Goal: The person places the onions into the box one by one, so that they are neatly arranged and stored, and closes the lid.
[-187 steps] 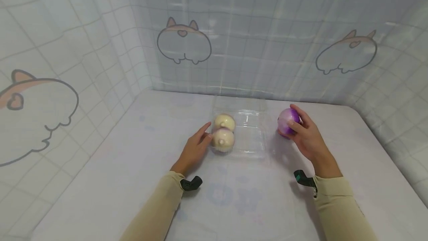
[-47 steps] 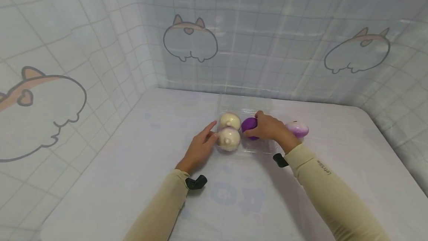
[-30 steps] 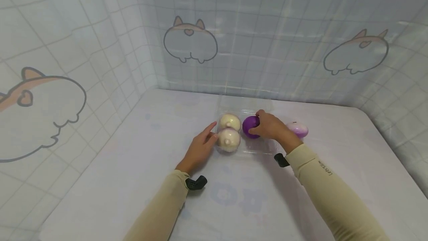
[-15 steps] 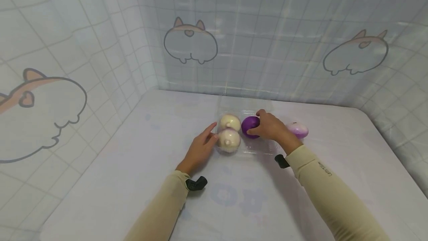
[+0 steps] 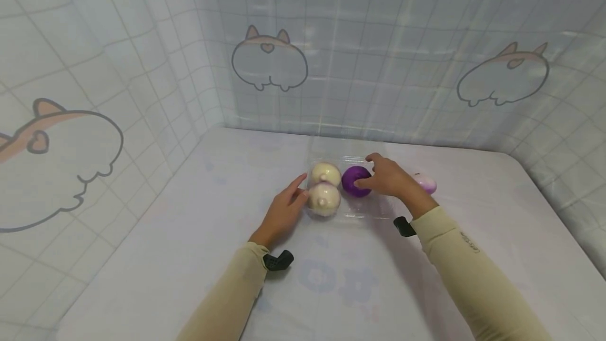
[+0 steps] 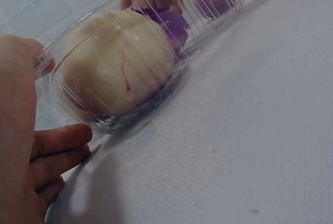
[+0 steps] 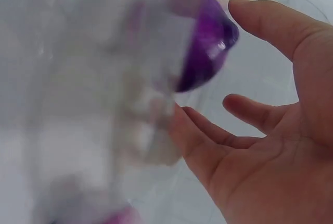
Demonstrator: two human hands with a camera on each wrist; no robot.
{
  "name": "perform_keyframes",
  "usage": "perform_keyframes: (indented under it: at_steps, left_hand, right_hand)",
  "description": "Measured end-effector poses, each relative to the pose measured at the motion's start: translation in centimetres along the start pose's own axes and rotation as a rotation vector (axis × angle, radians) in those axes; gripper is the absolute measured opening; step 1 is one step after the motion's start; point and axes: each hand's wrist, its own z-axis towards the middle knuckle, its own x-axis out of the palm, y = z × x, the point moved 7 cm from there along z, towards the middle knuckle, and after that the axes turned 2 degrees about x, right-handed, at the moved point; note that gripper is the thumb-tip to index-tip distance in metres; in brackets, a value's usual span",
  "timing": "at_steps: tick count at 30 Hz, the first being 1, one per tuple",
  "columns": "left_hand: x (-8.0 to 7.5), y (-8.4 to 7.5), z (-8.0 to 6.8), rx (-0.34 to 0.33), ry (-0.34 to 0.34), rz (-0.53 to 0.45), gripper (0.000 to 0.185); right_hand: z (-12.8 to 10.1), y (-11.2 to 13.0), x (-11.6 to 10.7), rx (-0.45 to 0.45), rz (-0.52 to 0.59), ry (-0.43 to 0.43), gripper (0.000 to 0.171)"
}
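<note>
A clear plastic clamshell container lies unfolded on the table. Two pale onions, a far one and a near one, fill its left half. Right of them sits a dark purple onion. My left hand touches the container's left side; in the left wrist view its fingers extend by the lower edge. Above the container's right half is my right hand, fingers spread. In the right wrist view its thumb and fingers stand apart from the purple onion.
A pink-and-white onion lies on the table, right of the container and partly behind my right wrist. A pale printed cloth covers the table. Tile-patterned curtains with cartoon animals surround it on the back and sides.
A purple onion was carried into the container's right half. Over the last half second my right hand has let go and drawn slightly right. My left hand stays at the container's side.
</note>
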Motion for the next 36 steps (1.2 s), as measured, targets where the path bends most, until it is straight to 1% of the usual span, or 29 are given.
perform_keyframes:
  at_steps: [4,11,16,18,20,23,27,33,36]
  left_hand:
    - [0.0,0.0,0.0,0.018,-0.003,0.001,0.051]
    - [0.1,-0.1,0.1,0.017,-0.001,0.016,0.052]
    - [0.0,-0.1,0.1,0.020,-0.016,0.030,0.052]
    - [0.0,0.1,0.1,0.011,-0.016,0.030,0.052]
    - [0.0,0.1,0.0,0.011,-0.015,0.025,0.052]
    - [0.1,0.2,0.0,0.007,-0.008,0.018,0.052]
    - [0.1,0.2,0.0,0.005,-0.010,0.018,0.052]
    - [0.0,0.0,0.1,0.028,-0.015,0.017,0.052]
    - [0.0,0.1,0.1,0.019,-0.013,0.018,0.052]
  right_hand:
    - [-0.5,-0.4,-0.7,-0.026,0.054,-0.025,0.085]
    - [-1.9,-1.4,-1.6,-0.101,0.219,-0.100,0.075]
    - [-2.9,-2.3,-2.5,-0.146,0.300,-0.180,0.068]
    - [-3.5,-2.8,-3.0,-0.159,0.364,-0.213,0.065]
    - [-4.0,-3.5,-3.3,-0.149,0.424,-0.243,0.061]
    - [-4.8,-4.7,-3.7,-0.106,0.531,-0.283,0.055]
    - [-5.3,-6.1,-3.9,-0.068,0.606,-0.322,0.052]
    - [-6.1,-8.0,-5.3,-0.084,0.646,-0.437,0.046]
    - [-6.5,-9.0,-6.0,-0.083,0.652,-0.475,0.044]
